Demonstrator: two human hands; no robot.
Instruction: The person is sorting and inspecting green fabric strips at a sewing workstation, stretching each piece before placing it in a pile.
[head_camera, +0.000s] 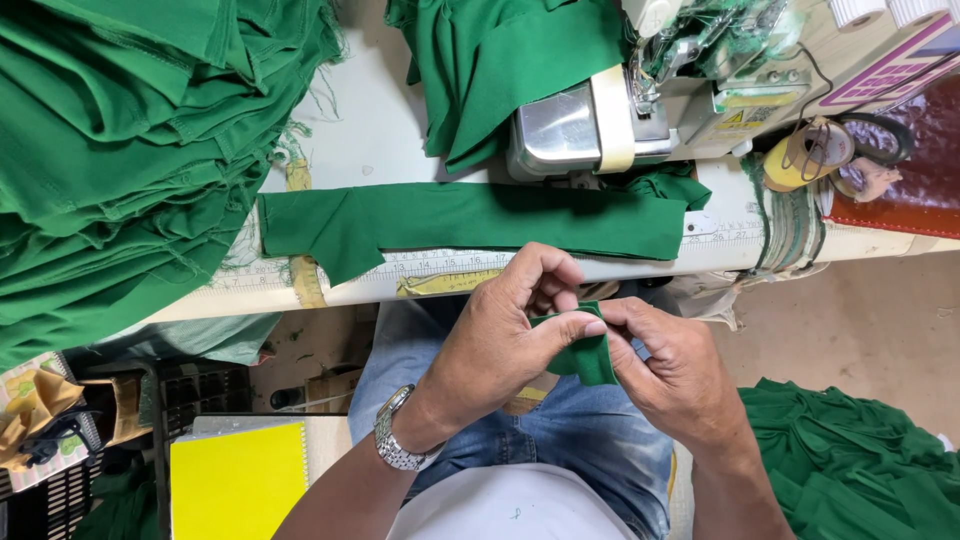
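Left hand (500, 335) & right hand (672, 372) pinch green fabric piece (585, 358), long axis vertical.

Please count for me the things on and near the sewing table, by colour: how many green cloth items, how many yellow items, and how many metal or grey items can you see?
Green: 5 – small piece held by left hand and right hand, long strip, stack, cloth at machine, floor heap.
Yellow: 2 – board, tape roll.
Metal or grey: 2 – sewing machine, wristwatch.
Total: 9
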